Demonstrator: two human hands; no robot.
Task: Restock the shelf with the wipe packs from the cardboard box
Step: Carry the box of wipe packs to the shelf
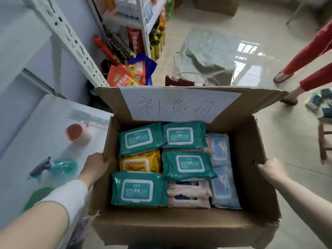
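With the left grip (95, 164) and right grip (271, 169) each clamped on 1 side wall of the cardboard box (179, 229), hold it level and lower it beside the shelf (71, 41).

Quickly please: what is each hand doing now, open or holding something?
Left hand: grips the cardboard box by its left wall.
Right hand: grips the same box by its right wall.

Small retail shop: a white slotted-steel shelving rack (71, 44) holds orange snack packets (122, 76) and yellow-capped bottles (157, 44). An open brown cardboard box (251, 159) of teal, yellow and pale wipe packs (140, 189) bears a handwritten white paper label (179, 105). Glossy beige tiled floor (197, 20).
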